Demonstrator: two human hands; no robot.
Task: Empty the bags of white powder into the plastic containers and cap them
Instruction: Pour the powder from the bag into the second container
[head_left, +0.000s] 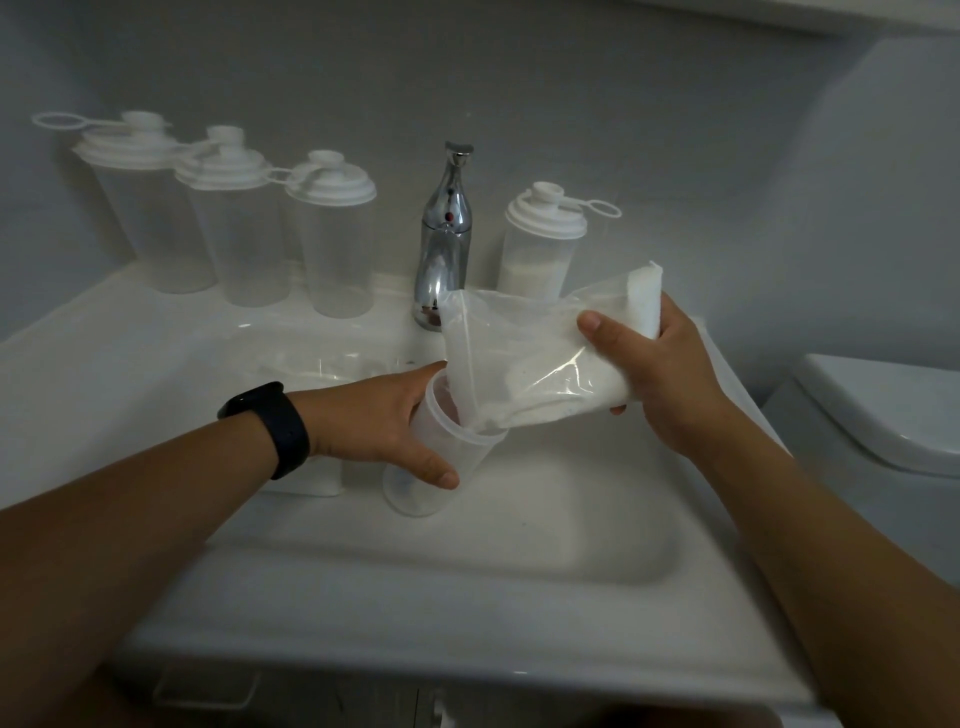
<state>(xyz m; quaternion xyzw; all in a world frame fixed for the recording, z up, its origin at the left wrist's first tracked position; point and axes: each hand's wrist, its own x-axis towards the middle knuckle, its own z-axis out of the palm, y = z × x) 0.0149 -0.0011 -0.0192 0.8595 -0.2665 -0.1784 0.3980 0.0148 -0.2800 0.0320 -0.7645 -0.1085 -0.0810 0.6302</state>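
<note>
Over the sink basin, my left hand (384, 421) grips an uncapped clear plastic container (431, 467), thumb and fingers curled round its upper wall. My right hand (670, 374) holds a clear bag of white powder (530, 364) by its full end. The bag is tilted down to the left, and its open mouth sits inside the container's rim. A capped container (540, 244) with white powder in its lower part stands right of the tap. Three empty capped containers (239, 223) stand in a row at the back left.
A chrome tap (441, 244) rises behind the bag. The white sink (467, 561) fills the middle of the view. More clear bags (311, 369) lie on the sink's left ledge behind my left arm. A white toilet (883, 415) stands at the right.
</note>
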